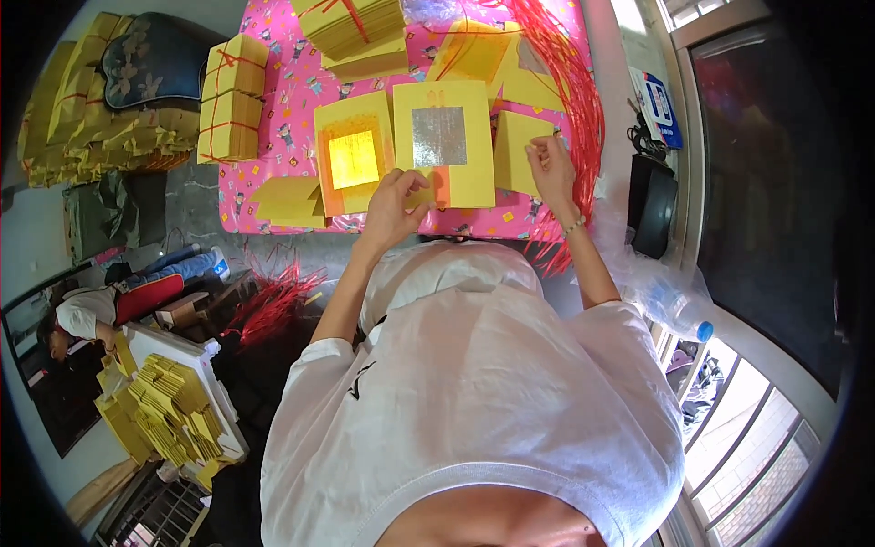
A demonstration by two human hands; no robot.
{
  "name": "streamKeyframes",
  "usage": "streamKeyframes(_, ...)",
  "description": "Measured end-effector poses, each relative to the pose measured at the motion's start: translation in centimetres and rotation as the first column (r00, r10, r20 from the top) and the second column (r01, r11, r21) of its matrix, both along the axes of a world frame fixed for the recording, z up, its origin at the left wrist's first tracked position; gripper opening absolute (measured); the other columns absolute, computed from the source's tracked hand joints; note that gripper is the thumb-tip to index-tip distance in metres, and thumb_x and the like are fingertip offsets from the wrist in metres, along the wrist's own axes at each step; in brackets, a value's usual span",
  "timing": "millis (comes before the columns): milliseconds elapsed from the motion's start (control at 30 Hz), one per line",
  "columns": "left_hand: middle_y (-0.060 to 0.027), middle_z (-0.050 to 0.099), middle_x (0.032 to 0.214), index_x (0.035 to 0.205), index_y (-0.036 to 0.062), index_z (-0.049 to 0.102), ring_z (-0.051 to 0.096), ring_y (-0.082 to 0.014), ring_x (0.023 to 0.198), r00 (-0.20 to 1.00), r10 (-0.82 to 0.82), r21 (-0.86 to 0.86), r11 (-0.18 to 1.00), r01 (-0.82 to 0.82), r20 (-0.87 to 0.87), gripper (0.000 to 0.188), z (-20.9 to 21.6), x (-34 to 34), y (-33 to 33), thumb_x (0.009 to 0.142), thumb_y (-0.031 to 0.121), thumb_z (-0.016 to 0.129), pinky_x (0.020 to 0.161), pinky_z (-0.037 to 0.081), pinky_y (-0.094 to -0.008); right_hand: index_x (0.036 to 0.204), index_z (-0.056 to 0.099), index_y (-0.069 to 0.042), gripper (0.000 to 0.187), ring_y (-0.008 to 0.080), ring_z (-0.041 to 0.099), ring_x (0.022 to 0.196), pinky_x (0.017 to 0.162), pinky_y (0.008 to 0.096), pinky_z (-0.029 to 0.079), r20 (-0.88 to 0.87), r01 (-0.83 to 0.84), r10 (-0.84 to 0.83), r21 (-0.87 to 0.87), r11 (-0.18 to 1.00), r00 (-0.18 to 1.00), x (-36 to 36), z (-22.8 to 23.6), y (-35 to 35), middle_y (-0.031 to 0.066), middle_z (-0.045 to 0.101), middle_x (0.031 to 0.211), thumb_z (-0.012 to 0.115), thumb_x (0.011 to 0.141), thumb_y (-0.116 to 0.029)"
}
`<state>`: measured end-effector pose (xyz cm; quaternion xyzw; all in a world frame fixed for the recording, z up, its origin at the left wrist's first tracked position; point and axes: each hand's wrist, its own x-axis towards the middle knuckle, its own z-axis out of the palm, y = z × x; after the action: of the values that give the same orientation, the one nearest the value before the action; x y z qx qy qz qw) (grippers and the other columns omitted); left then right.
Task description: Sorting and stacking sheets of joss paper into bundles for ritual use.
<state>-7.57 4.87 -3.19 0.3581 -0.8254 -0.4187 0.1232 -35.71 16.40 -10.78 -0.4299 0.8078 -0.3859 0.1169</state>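
A sheet of yellow paper with a silver square (pixel 439 137) lies in front of me, on a pile of similar sheets. To its left is yellow paper with a shiny gold square (pixel 353 160) and an orange border. My left hand (pixel 398 202) is at the silver-square sheet's lower left corner, thumb and bent fingers apart, nothing visible between them. My right hand (pixel 552 171) is over the right edge of a plain yellow sheet (pixel 517 155). Its fingers are bent and drawn together; whatever they may pinch is too small to make out.
Red strands (pixel 583 100) hang along the right side of the pink patterned table (pixel 287 100). Tied yellow paper bundles (pixel 231 100) stand at the left; another bundle (pixel 355 27) is farther back. A plastic bottle (pixel 670 305) lies by the window. Another person (pixel 87 314) sits at the far left beside folded yellow paper.
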Motion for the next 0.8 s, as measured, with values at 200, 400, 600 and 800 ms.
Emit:
streamKeyframes(200, -0.0123, 0.053, 0.097, 0.097, 0.0065, 0.057, 0.053, -0.0315, 0.094, 0.993, -0.097, -0.132, 0.986, 0.106, 0.07, 0.036, -0.1, 0.6, 0.4, 0.066, 0.007, 0.076, 0.079, 0.047, -0.0392, 0.093, 0.06, -0.007, 0.027, 0.0246, 0.059, 0.08, 0.067, 0.036, 0.048, -0.011, -0.451, 0.451, -0.038, 0.892, 0.893, 5.2, 5.6, 0.4, 0.0078, 0.056, 0.085, 0.073, 0.076, -0.024)
streamKeyframes(400, -0.0111, 0.053, 0.097, 0.093, 0.0073, 0.057, 0.052, -0.0316, 0.094, 0.988, -0.12, -0.22, 0.965, 0.14, 0.102, 0.034, -1.3, 0.4, 0.1, 0.064, 0.007, 0.076, 0.079, 0.047, -0.0394, 0.092, 0.06, -0.008, 0.032, 0.0244, 0.054, 0.085, 0.071, 0.0366, 0.046, -0.178, -0.623, 0.622, 0.055, 0.78, 0.763, 7.1, 5.5, -0.1, 0.0057, 0.054, 0.086, 0.075, 0.071, -0.027)
streamKeyframes(600, -0.012, 0.057, 0.09, 0.085, 0.0054, 0.061, 0.054, -0.0323, 0.089, 0.989, -0.138, -0.17, 0.974, 0.146, 0.059, 0.022, -1.6, 0.8, -0.9, 0.067, 0.008, 0.073, 0.077, 0.048, -0.0408, 0.084, 0.065, -0.007, 0.02, 0.023, 0.055, 0.082, 0.069, 0.0362, 0.047, -0.101, -0.66, 0.66, 0.034, 0.75, 0.745, 6.6, 5.6, -0.5, 0.0043, 0.057, 0.084, 0.073, 0.073, -0.022)
streamKeyframes(800, -0.0099, 0.057, 0.076, 0.078, 0.0027, 0.064, 0.057, -0.0249, 0.074, 0.993, -0.115, 0.01, 0.993, 0.114, 0.022, 0.014, -1.9, 0.9, -1.8, 0.072, 0.01, 0.074, 0.067, 0.047, -0.0355, 0.075, 0.068, -0.006, 0.011, 0.024, 0.057, 0.076, 0.066, 0.0365, 0.046, 0.027, -0.616, 0.617, -0.018, 0.787, 0.787, 6.7, 5.4, -1.0, 0.0057, 0.059, 0.077, 0.071, 0.076, -0.017)
